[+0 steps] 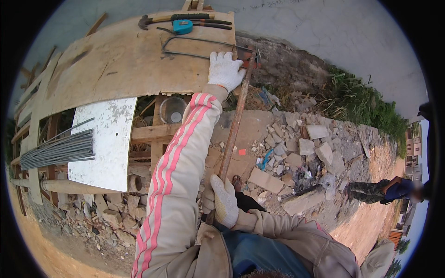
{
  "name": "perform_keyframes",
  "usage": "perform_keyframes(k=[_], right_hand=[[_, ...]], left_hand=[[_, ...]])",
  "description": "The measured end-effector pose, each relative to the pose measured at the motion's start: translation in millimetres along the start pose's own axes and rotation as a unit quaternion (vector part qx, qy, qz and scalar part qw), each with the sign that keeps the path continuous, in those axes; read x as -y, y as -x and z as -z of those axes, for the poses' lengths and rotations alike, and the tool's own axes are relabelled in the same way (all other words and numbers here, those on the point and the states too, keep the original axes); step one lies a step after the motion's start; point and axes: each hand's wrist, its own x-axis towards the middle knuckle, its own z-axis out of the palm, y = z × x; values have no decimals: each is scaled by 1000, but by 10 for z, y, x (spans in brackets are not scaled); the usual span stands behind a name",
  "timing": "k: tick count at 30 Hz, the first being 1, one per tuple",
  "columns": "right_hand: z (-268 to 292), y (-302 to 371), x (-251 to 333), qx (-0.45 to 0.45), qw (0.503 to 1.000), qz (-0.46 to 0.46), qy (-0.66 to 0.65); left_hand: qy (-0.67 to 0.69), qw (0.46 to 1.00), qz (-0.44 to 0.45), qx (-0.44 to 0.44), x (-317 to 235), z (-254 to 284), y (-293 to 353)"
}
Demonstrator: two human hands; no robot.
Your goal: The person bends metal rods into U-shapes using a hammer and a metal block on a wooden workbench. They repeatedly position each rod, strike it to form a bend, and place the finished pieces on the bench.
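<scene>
My right hand [223, 202], in a white knit glove, grips the lower part of a long rusty metal bar [235, 125]. The bar slants up to the right edge of a plywood-topped bench [116, 65], where its far end meets a reddish block [243, 55]. My left hand [225, 72], gloved too, lies flat at that edge with the thumb apart, close beside the bar. A thin steel rod bent into a U [199, 41] lies on the plywood, one leg running under my left fingers. What sits beneath that palm is hidden.
Behind the rod lie a hammer [162, 18], a teal tape measure [182, 26] and a dark-handled tool [213, 24]. A bundle of steel rods [60, 150] rests across a white board [109, 139]. Rubble [296, 153] covers the ground; a person [384, 190] stands at right.
</scene>
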Motion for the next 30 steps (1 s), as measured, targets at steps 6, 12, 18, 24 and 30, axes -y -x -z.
perform_keyframes(k=[6, 12, 18, 24, 30], right_hand=[[-48, 526, 524, -80, 962, 45, 259], [90, 1193, 1103, 14, 982, 40, 187], [44, 1429, 1477, 28, 958, 176, 225], [214, 1066, 2340, -43, 856, 373, 356], [120, 437, 3814, -9, 808, 478, 344]], left_hand=[[41, 998, -16, -38, 52, -10, -18], [53, 996, 28, -64, 72, 12, -64], [-24, 973, 188, -134, 199, 127, -22], [-90, 916, 383, -81, 688, 542, 58], [-113, 862, 492, -55, 995, 674, -131]])
